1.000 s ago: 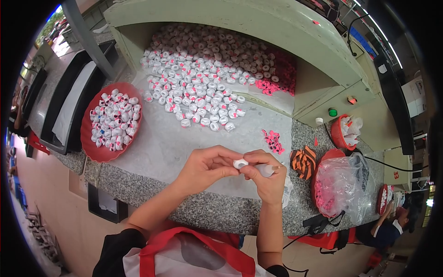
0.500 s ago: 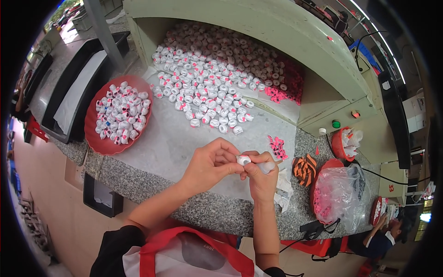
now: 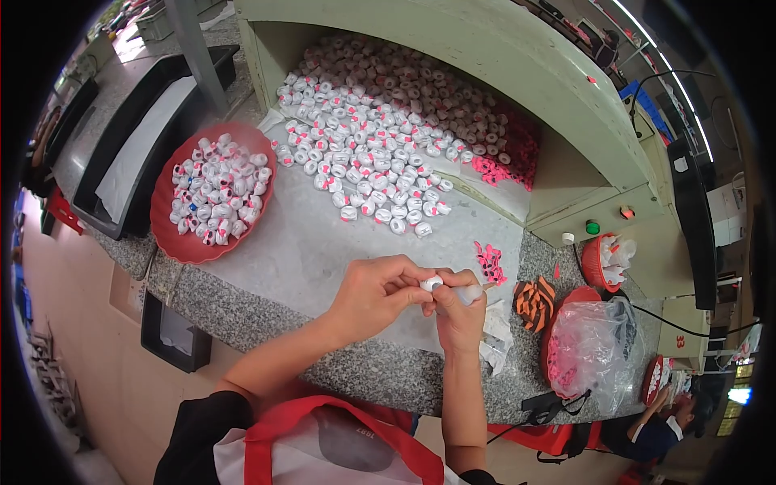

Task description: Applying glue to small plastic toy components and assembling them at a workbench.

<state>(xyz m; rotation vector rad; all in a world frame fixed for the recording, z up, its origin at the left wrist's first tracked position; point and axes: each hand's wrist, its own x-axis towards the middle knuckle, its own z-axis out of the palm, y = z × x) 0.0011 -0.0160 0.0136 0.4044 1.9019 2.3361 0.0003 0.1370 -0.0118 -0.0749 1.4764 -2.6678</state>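
Observation:
Over the near edge of the paper-covered bench, both hands meet around one small white rounded piece. My left hand pinches it between thumb and fingertips. The thumb and fingertips of my right hand press against its right side, where a small grey spot shows. Tucked in the right fingers is a small translucent whitish bottle with a thin tip pointing right; the fingers partly cover it. Beyond my hands lie many similar white pieces with pink parts. Small pink-and-black pieces form a little heap to the right.
A red bowl of white pieces stands left, beside a long black tray. A pale green hooded cabinet arches over the back. Right are an orange-and-black striped bundle, a plastic bag and a red basket. Another person sits far right.
The white piece has turned in my fingers; its dark opening no longer faces up. My hands have shifted slightly nearer. The whole view has moved a little.

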